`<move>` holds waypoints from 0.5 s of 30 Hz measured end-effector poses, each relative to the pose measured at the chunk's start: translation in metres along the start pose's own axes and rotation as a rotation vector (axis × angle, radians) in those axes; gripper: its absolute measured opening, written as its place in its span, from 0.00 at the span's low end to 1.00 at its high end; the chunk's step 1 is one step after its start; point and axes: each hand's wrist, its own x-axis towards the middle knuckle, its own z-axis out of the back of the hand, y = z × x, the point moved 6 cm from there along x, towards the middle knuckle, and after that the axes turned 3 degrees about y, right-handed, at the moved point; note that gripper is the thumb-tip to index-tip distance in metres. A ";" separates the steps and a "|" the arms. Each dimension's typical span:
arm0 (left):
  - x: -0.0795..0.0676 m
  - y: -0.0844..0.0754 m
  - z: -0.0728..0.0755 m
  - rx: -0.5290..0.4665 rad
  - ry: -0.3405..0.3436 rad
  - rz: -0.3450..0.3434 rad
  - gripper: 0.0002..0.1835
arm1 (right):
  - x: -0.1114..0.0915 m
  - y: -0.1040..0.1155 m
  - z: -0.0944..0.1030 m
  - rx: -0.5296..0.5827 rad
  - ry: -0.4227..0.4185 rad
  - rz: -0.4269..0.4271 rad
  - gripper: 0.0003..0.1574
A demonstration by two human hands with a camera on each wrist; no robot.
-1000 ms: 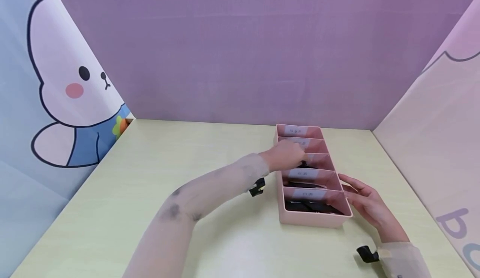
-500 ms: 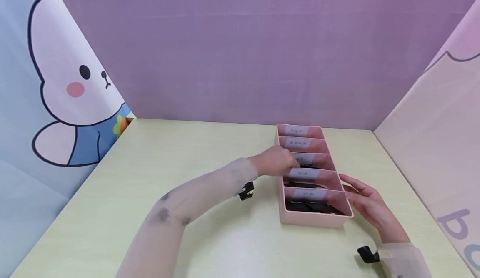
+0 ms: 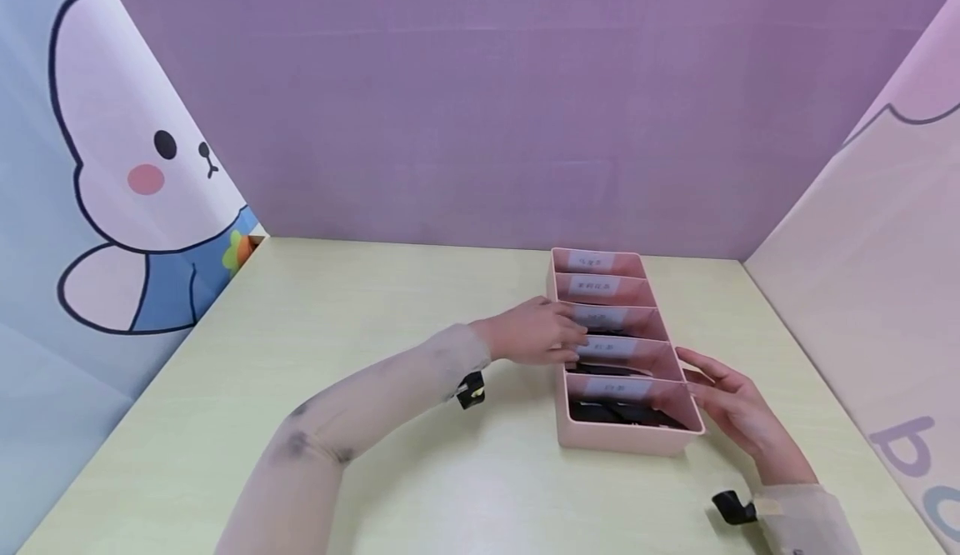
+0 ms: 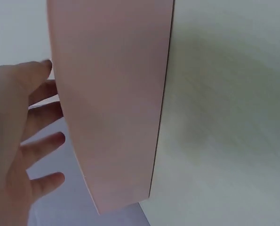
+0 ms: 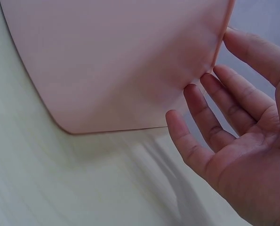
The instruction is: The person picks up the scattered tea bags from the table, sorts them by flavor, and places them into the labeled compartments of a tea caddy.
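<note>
A long pink organizer box (image 3: pixel 622 437) with several compartments stands right of the table's middle; white labels line its dividers. Flat black items (image 3: pixel 622 413) lie in the nearest compartment, and dark edges show in the ones behind. My left hand (image 3: pixel 534 332) is at the box's left rim, its fingers reaching over the edge with nothing held. In the left wrist view those fingers (image 4: pixel 45 146) are spread apart beside the pink wall. My right hand (image 3: pixel 738 412) rests its fingertips against the right side near the front corner; the thumb is at the rim in the right wrist view.
The pale table (image 3: pixel 300 422) runs back to a purple partition (image 3: pixel 480 105). A rabbit-print cloth (image 3: pixel 142 147) hangs on the left and a pale printed one (image 3: pixel 892 288) on the right. Small black wrist pieces (image 3: pixel 471 390) sit by both sleeves.
My left hand has drawn out of a middle compartment, back toward me and left to the rim, its fingers now straighter. The right hand and the box have stayed in place.
</note>
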 end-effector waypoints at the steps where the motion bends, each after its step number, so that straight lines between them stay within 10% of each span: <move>1: -0.003 0.001 -0.002 -0.018 0.024 0.019 0.21 | 0.000 0.000 0.001 0.000 0.001 0.001 0.34; 9: -0.028 0.010 -0.012 -0.108 0.095 0.128 0.32 | 0.001 0.002 0.007 -0.092 -0.055 -0.046 0.35; 15: -0.055 0.019 -0.015 -0.200 0.112 0.215 0.39 | 0.001 0.011 0.011 -0.384 -0.149 -0.175 0.33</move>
